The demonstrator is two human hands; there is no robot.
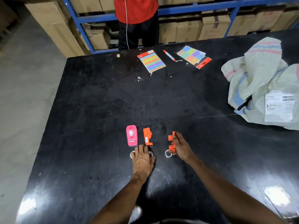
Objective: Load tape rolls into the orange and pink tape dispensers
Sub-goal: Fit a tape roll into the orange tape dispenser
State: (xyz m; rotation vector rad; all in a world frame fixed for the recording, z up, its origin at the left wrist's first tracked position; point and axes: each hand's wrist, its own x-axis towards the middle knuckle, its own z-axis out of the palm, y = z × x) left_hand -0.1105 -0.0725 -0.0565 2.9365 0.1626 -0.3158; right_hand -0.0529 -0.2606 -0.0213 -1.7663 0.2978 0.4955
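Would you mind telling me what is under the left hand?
The left hand lies flat over tape rolls: a rim shows at its left and another at its right. Their middles are covered, so I cannot tell if it grips them.

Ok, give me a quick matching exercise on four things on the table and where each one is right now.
Things:
1. pink dispenser
2. orange dispenser half
3. other orange half
4. red marker

Places:
A. far side, between two sticker sheets
B. in the right hand
C. flat on the table, just right of the pink one
D. leftmost of the near group, roll inside

Pairs: 1-D, 2-C, 3-B, 4-A
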